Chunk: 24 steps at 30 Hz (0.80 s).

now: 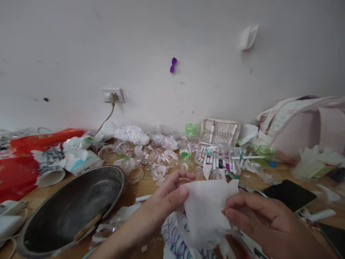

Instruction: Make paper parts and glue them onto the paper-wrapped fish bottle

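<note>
A torn sheet of thin white paper point(206, 208) is held up between my two hands, low in the middle of the head view. My left hand point(171, 194) pinches its upper left edge between thumb and fingers. At the sheet's right side, my right hand point(253, 216) has its thumb and fingertips closed on the edge. Below and partly behind the sheet lies a white piece with purple and teal scale-like lines point(174, 235); the sheet and the frame's lower edge hide part of it.
A dark oval pan point(72, 208) with a brown stick stands at left. Clear plastic scraps, a marker case point(219, 131), and two fish-shaped pieces point(132, 135) lie behind. Scissors, a black phone point(289, 195) and a pink bag point(304, 126) are at right; red plastic point(16, 176) at far left.
</note>
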{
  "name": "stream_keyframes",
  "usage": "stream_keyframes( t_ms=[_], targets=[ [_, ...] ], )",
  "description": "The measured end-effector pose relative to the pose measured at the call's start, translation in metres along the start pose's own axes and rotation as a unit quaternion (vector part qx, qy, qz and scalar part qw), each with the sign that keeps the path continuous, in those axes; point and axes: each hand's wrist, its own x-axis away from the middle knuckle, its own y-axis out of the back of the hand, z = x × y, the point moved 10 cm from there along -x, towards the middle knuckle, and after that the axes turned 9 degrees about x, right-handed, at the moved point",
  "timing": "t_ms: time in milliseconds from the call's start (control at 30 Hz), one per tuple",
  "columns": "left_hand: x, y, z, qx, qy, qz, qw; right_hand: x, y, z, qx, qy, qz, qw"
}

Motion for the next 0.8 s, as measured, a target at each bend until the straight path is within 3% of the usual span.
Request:
stream_keyframes(
  t_ms=[100,167,233,333,467,567,700,800],
  targets=[
    [-0.001,-0.011,0.005,0.024,-0.003,0.051,0.998,-0.006,-0.013,-0.002,-0.057,-0.017,0.052,0.997],
    [-0.002,-0.006,0.007,-0.008,-0.003,0.021,1.0,-0.006,-0.018,-0.003,-0.082,-0.017,0.079,0.993],
    [-0.001,0.001,0.008,-0.05,-0.002,-0.02,0.999,-0.003,-0.008,-0.003,-0.047,0.004,0.047,0.998],
    [-0.001,0.002,0.006,-0.087,-0.007,-0.034,0.996,0.003,0.014,0.005,0.066,0.081,-0.045,0.993],
    [0.003,-0.005,0.004,-0.192,-0.013,-0.032,0.981,0.01,0.007,0.027,0.116,0.194,-0.031,0.974],
    [0.007,-0.019,-0.001,-0.257,-0.041,0.006,0.966,0.014,-0.005,0.045,0.129,0.263,-0.036,0.955],
    [0.011,-0.026,-0.004,-0.332,-0.066,0.02,0.941,0.009,-0.019,0.049,0.108,0.254,0.002,0.961],
    [0.013,-0.022,-0.003,-0.372,-0.063,0.008,0.926,0.005,-0.012,0.048,0.064,0.23,-0.006,0.971]
  ],
)
